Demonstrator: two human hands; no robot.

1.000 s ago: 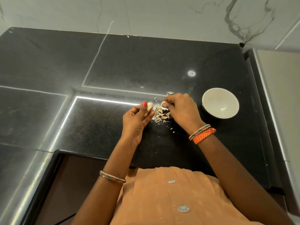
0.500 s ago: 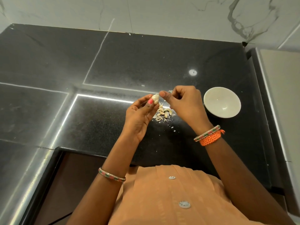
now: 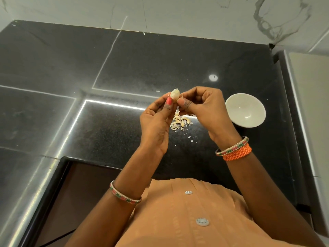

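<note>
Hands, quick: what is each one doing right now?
Left hand: closed, holding the garlic clove at its fingertips.
Right hand: closed, pinching the same garlic clove.

The countertop (image 3: 124, 68) is black stone, finely speckled and polished to a high gloss that mirrors strips of light. The far wall (image 3: 195, 15) is smooth white marble-look tile with grey veins. On the right, the bowl (image 3: 238, 104) is white and glossy, like glazed ceramic. The garlic clove (image 3: 174, 95) has dry, papery, matt skin, and the peels (image 3: 179, 122) look equally thin and flaky. The near garment (image 3: 178, 220) is matt orange cloth with shiny pale buttons (image 3: 202, 221). The orange band (image 3: 237, 154) is braided thread, and the bangle (image 3: 231, 147) beside it glitters.
</note>
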